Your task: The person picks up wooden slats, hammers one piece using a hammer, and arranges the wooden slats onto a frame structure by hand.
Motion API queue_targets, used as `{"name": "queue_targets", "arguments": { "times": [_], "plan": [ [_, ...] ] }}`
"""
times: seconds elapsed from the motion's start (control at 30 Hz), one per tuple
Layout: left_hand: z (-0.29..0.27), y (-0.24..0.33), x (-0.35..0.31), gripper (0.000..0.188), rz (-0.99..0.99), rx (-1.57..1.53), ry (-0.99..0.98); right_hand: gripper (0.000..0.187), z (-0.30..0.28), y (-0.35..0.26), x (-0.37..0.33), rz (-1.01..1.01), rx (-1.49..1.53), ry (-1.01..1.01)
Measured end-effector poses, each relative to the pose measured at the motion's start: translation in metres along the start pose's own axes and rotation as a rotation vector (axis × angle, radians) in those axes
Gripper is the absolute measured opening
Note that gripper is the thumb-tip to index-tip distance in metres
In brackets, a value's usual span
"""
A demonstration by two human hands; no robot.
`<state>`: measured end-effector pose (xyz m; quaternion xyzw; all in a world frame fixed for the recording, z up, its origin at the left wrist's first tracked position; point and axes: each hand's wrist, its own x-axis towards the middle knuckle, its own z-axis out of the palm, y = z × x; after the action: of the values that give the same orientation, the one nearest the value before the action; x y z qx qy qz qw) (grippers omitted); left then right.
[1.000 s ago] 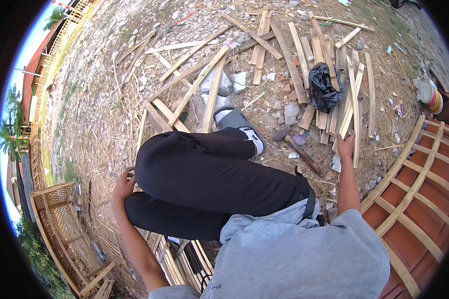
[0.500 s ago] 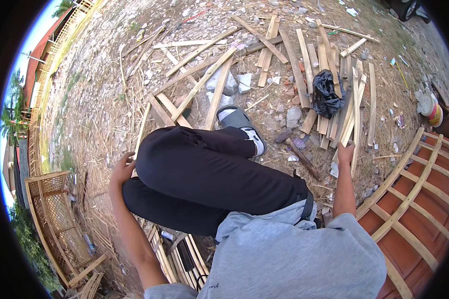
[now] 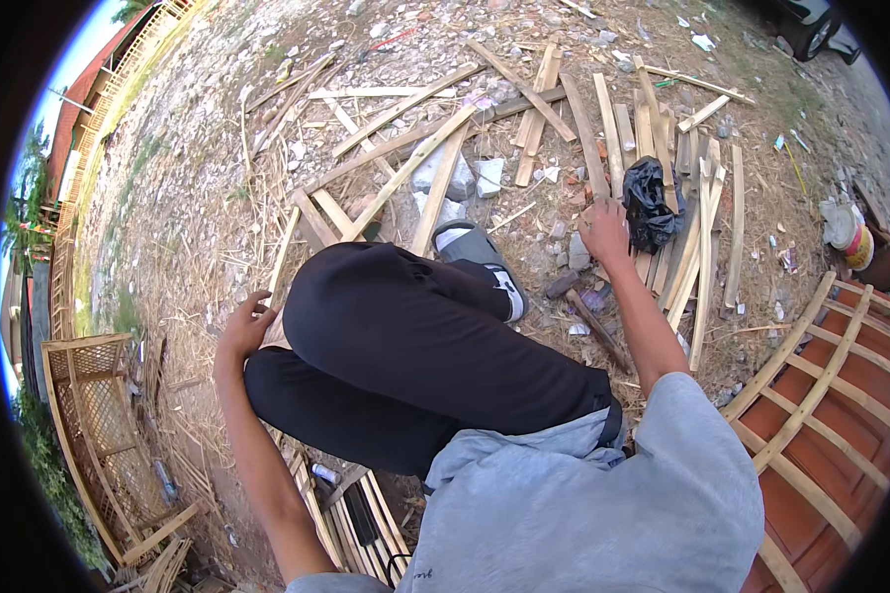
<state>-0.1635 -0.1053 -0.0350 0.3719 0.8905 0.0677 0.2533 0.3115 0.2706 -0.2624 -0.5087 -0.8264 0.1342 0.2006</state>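
Note:
My right hand [image 3: 604, 233] reaches forward over the ends of some wooden slats [image 3: 588, 138], just left of a black plastic bag [image 3: 649, 203]. Its fingers point away from me, slightly apart, and I make out nothing held in them. Beside my bent left knee is my left hand [image 3: 246, 326], its fingers loosely bent and apart. A thin wooden strip [image 3: 285, 255] runs close to those fingertips; whether they touch it I cannot tell. A hammer [image 3: 588, 311] with a wooden handle lies on the ground between my leg and right forearm.
More slats [image 3: 405, 173] lie crossed over broken concrete [image 3: 445, 170] ahead. A wooden lattice frame [image 3: 99, 445] stands at left; bundled strips [image 3: 351, 519] lie beside me. On the right are a slatted frame over a reddish panel [image 3: 811, 445] and a bucket [image 3: 845, 227]. A vehicle wheel [image 3: 819, 38] shows far right.
My right hand has left the end of a slat at the right and swung left and forward, to beside the black bag. My left hand has barely moved.

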Motion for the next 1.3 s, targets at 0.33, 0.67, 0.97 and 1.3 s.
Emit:
{"name": "queue_targets", "arguments": {
  "times": [0.33, 0.67, 0.97, 1.3],
  "plan": [
    [0.005, -0.015, -0.016, 0.046, -0.089, -0.041, 0.003, 0.044, -0.005, 0.04, 0.074, 0.474, 0.321, -0.339],
    [0.0, 0.0, -0.008, 0.045, -0.037, -0.064, 0.008, 0.032, -0.003, 0.049, 0.072, 0.703, 1.405, -0.434],
    [0.0, 0.003, -0.015, 0.043, -0.077, -0.054, 0.024, 0.04, 0.008, 0.019, 0.074, 0.805, 1.441, -0.394],
    [0.0, 0.005, -0.02, 0.044, -0.099, -0.126, 0.024, 0.046, 0.018, 0.017, 0.081, 0.72, 1.231, -0.298]
  ]
}}
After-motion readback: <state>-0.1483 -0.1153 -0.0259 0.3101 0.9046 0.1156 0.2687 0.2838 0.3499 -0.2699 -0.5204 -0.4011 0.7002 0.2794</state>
